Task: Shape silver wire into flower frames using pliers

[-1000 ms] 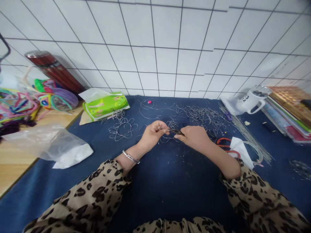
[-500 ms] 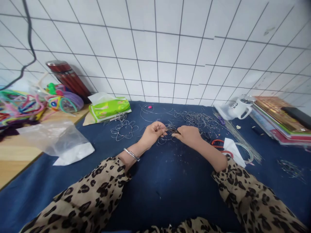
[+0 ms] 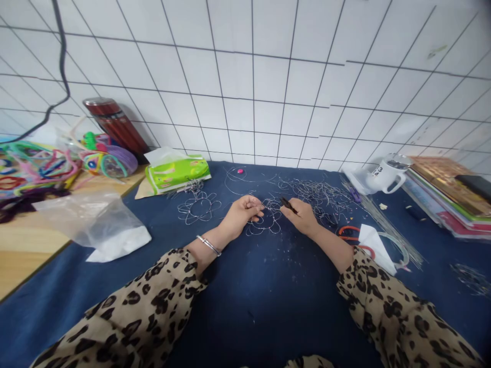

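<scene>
My left hand [image 3: 241,214] rests on the blue cloth [image 3: 268,291] with its fingers curled onto a thin wire flower shape [image 3: 264,222]. Beside it my right hand [image 3: 303,217] is closed round a small dark tool, likely pliers [image 3: 287,204], whose tip points up and left, just clear of the wire shape. Another finished wire flower [image 3: 199,208] lies to the left. A heap of loose wire pieces [image 3: 318,191] lies behind my right hand. Both arms wear leopard-print sleeves, and a silver bangle [image 3: 208,245] circles my left wrist.
A green tissue pack [image 3: 177,171], a red flask [image 3: 115,128], coloured pipe cleaners [image 3: 38,163] and a clear plastic bag [image 3: 95,220] are at the left. A white mug [image 3: 385,174], stacked books [image 3: 448,189], straight wires [image 3: 387,220] and orange-handled scissors [image 3: 351,235] are at the right.
The hands have parted: the tool's tip has left the wire by my left fingers, and the wire flower now lies on the cloth. The camera has tilted up slightly.
</scene>
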`<action>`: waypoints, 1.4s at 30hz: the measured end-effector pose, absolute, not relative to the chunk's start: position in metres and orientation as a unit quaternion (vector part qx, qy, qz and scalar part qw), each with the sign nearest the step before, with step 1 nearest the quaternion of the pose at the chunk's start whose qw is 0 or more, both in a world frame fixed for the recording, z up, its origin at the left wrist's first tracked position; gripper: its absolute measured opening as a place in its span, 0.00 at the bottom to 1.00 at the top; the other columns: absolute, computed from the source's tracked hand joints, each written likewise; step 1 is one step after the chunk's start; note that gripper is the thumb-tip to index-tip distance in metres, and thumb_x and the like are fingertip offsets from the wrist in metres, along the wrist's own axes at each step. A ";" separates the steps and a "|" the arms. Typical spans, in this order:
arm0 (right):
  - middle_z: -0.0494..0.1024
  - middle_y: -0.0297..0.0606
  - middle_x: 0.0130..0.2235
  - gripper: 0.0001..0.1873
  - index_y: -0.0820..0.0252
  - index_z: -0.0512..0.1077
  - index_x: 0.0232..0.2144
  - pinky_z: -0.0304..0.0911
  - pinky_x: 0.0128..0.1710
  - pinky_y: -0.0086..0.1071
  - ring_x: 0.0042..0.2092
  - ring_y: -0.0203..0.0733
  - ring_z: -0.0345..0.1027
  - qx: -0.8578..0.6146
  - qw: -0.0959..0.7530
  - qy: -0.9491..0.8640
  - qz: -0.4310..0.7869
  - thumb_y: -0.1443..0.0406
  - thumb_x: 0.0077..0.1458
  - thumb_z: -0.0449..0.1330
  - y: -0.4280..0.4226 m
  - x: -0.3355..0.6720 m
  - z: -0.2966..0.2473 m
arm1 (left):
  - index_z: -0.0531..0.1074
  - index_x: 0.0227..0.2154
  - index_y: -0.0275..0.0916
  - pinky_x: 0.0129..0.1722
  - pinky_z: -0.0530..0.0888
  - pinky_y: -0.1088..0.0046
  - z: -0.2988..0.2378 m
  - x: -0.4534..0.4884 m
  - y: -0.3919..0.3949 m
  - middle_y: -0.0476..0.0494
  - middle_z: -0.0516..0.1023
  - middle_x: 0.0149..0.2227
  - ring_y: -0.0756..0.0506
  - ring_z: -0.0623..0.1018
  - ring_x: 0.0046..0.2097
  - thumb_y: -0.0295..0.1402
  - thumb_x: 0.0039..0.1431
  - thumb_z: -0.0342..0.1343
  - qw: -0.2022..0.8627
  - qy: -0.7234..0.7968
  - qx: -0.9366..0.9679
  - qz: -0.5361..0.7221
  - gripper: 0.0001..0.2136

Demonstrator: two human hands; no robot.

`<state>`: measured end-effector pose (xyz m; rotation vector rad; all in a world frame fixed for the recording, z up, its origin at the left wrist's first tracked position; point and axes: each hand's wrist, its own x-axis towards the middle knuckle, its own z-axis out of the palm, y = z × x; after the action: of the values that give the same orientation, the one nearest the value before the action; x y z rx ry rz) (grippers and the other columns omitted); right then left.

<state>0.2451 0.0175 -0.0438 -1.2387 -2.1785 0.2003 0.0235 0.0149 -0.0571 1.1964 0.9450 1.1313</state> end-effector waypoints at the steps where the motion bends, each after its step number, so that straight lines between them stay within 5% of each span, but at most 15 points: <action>1: 0.63 0.32 0.24 0.20 0.58 0.60 0.22 0.53 0.28 0.28 0.27 0.34 0.59 -0.469 0.317 -0.820 0.086 0.51 0.58 0.47 0.018 0.245 -0.044 | 0.68 0.34 0.35 0.25 0.72 0.81 -0.057 0.023 0.015 0.45 0.75 0.31 0.51 0.76 0.31 0.30 0.49 0.61 0.586 0.405 0.511 0.481 0.10; 32: 0.59 0.30 0.21 0.23 0.58 0.56 0.18 0.47 0.25 0.29 0.24 0.33 0.55 -0.496 0.338 -0.774 0.202 0.48 0.55 0.50 0.023 0.241 -0.043 | 0.69 0.33 0.36 0.23 0.69 0.81 -0.022 0.016 -0.028 0.46 0.74 0.31 0.54 0.73 0.27 0.28 0.46 0.64 0.697 0.454 0.390 0.395 0.12; 42: 0.62 0.31 0.22 0.22 0.58 0.63 0.19 0.50 0.27 0.30 0.26 0.35 0.57 -0.502 0.340 -0.762 0.228 0.49 0.54 0.50 0.023 0.241 -0.039 | 0.70 0.33 0.38 0.35 0.71 0.74 -0.041 0.007 -0.035 0.48 0.73 0.32 0.50 0.73 0.34 0.29 0.51 0.57 0.470 0.520 0.600 0.385 0.06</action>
<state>0.2409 0.0230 -0.0389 -1.3058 -1.9845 0.5938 0.0066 -0.0349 -0.0406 1.4712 1.2734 0.9430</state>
